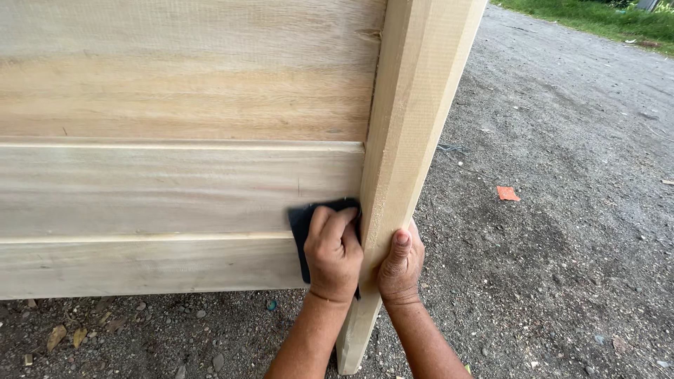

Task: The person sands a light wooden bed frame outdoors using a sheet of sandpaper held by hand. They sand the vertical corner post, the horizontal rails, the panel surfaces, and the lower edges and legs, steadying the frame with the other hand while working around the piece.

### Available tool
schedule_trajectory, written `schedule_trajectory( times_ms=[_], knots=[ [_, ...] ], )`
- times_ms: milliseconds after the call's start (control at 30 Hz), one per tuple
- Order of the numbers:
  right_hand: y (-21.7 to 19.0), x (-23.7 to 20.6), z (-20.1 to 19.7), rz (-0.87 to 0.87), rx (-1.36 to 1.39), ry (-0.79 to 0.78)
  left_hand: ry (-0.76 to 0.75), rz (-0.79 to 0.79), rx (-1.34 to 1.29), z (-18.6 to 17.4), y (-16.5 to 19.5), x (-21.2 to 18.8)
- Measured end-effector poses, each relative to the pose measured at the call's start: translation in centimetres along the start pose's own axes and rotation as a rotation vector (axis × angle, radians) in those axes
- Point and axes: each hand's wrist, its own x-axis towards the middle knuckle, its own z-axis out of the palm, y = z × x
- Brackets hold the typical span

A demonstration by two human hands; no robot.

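So here's where we're at: our left hand (333,253) has its fingers (340,223) curled together and pressed down on a dark sheet of sandpaper (303,226), pinning it flat against the pale wooden rail (175,186) right where that rail butts into the upright post (407,133). Our right hand (401,265) is on the post itself, just beside the left one, fingers wrapped around the far edge and the thumb (399,247) lying up along the front face, so it's clamped on the post. The sandpaper sits immediately left of the post, low down, mostly covered by our hand with only a dark corner and edge poking out. Above the rail there's a wide flat panel (189,70) with wavy grain, and below it another plain board (140,265). All of it is raw, light, unfinished timber. The post foot stands on gritty dark gravel ground (562,231), and right of the post there's a small orange scrap (507,193) lying on it, well apart from us.
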Motion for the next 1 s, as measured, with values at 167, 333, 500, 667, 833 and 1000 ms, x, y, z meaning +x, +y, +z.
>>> schedule_trajectory(
  times_ms=[167,333,500,667,833,1000],
  knots=[
    [0.5,-0.1,0.0,0.048,0.058,0.016,-0.138,-0.178,-0.061,-2.0,-2.9,-6.6],
    [1.1,-0.2,-0.2,0.02,-0.002,0.022,0.071,-0.734,-0.427,-0.1,-3.1,-9.3],
    [1.7,-0.3,-0.4,0.051,-0.004,0.042,0.097,-0.616,-0.212,0.5,-0.3,-11.5],
    [2.0,-0.2,-0.6,0.017,0.007,0.059,0.014,-0.285,0.186,-1.4,0.7,-14.5],
    [2.0,-0.2,-0.7,0.031,0.0,0.083,0.107,-0.441,-0.135,-0.6,0.3,-16.9],
    [1.9,-0.2,-0.7,0.037,0.04,0.081,0.081,-0.575,-0.358,0.6,-0.4,-19.8]
  ],
)
